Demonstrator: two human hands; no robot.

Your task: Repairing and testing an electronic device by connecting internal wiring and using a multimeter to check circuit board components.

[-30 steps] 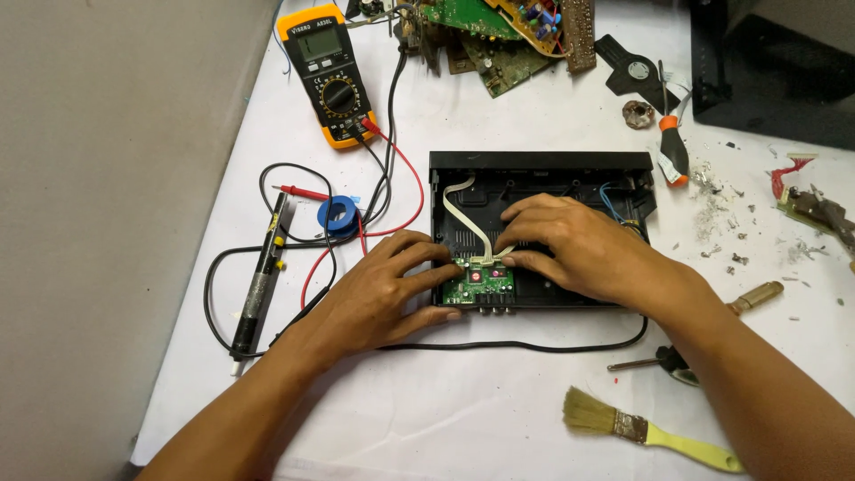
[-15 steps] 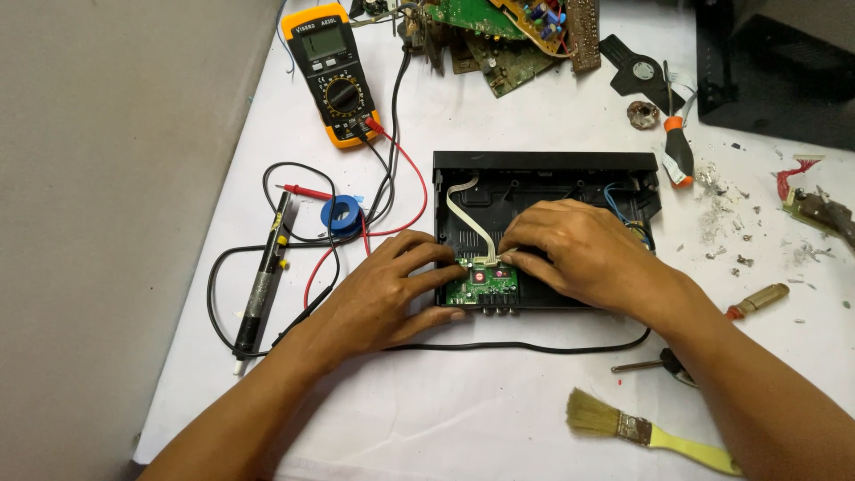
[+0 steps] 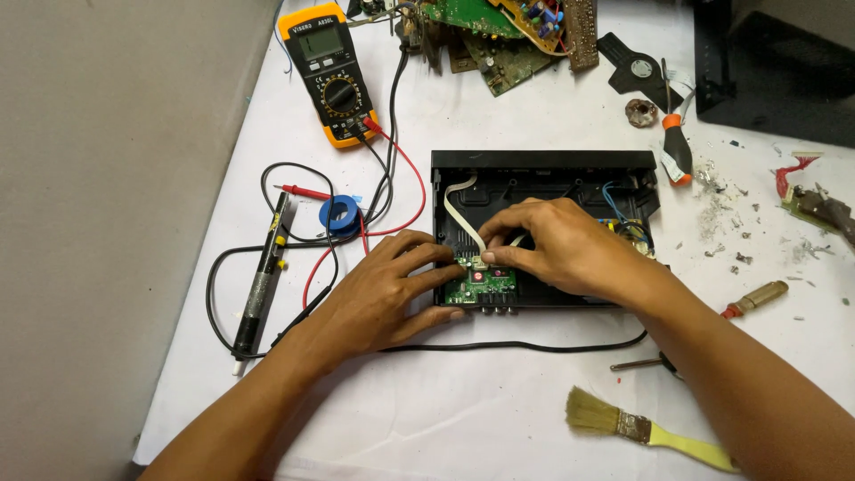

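We start with the counter (image 3: 499,410), a white sheet crowded with gear, and on it the open black case (image 3: 543,169) lying flat in the middle. At its front left corner sits the small green circuit board (image 3: 482,285), with a white ribbon cable (image 3: 463,214) curving down to it from the back of the case.

Our left hand (image 3: 374,298) rests on the counter against the case's left edge, fingers curled with the tips pressing on the board's near edge; it steadies rather than grips. Our right hand (image 3: 557,245) lies across the case interior, thumb and forefinger pinched together at the cable's end where it meets the board; how firm that pinch is we cannot tell.

What could go wrong, as we judge it: pulling or pushing the ribbon at an angle could crease it or bend the connector, and too much pressure from the left fingertips could flex the board or shift it in its seat. The right wrist sits just beside the blue wires (image 3: 614,200) in the case and could snag them.

Smaller hazards lie around us: the multimeter (image 3: 331,76) leads and the soldering iron (image 3: 260,285) cord trail near our left forearm, and metal scraps (image 3: 721,205) on the right could end up in the case
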